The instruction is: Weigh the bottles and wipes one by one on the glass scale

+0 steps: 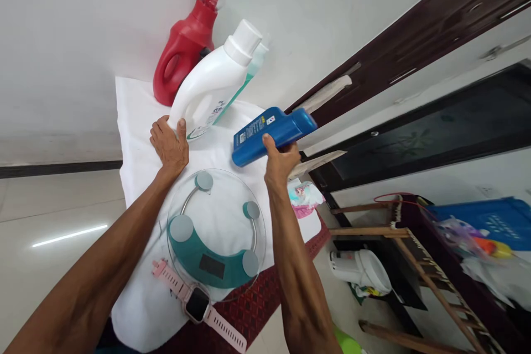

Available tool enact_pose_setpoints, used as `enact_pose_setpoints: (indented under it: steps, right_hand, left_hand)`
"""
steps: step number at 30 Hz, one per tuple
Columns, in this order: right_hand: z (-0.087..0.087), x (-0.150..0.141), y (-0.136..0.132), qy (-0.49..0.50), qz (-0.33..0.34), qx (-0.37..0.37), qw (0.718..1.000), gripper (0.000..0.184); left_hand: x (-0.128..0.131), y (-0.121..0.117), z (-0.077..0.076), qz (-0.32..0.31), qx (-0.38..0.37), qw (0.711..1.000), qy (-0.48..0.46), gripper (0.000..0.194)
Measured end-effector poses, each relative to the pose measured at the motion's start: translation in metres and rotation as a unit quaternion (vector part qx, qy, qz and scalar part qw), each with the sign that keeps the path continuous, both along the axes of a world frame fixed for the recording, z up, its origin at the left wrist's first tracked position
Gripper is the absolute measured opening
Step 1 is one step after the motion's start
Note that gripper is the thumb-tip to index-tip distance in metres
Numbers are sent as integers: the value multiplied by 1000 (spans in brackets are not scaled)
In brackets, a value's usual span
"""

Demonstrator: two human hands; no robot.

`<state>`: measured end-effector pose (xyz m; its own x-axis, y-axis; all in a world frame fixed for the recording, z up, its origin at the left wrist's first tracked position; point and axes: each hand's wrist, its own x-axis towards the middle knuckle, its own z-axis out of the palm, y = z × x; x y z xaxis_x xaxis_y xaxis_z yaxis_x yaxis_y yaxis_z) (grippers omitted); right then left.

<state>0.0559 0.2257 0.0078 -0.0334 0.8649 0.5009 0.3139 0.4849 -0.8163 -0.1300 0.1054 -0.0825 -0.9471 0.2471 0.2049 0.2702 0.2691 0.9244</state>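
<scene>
The right hand (pixel 282 165) grips the blue bottle (pixel 259 135), its long axis running left to right; farther left, the left hand (pixel 170 145) clasps the white bottle (pixel 212 80) low down.

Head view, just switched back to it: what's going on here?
A person is handling two bottles over a white cloth. Their left hand is around the base of the white bottle, and their right hand holds the blue bottle at a slant; whether its base touches the cloth is hard to tell. A red bottle stands by the wall. Nearer the person are a glass scale and a pink-strapped watch.
</scene>
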Motion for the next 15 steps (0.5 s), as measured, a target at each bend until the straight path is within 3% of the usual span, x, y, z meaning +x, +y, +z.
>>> enact_pose_setpoints:
  steps: [3, 7, 11, 15]
  right_hand:
    - [22, 42, -43, 14, 29, 22, 999, 53]
    - [39, 82, -105, -21, 24, -15, 999, 44]
    - [29, 97, -148, -8, 44, -58, 997, 40]
    - [14, 96, -168, 8, 63, -77, 995, 40]
  left_hand:
    - [1, -2, 3, -5, -7, 1000, -6, 58]
    - [1, -3, 3, -7, 8, 1000, -14, 56]
    - [0, -2, 1, -5, 21, 1000, -10, 52]
    - [-2, -2, 3, -4, 20, 1000, -8, 47]
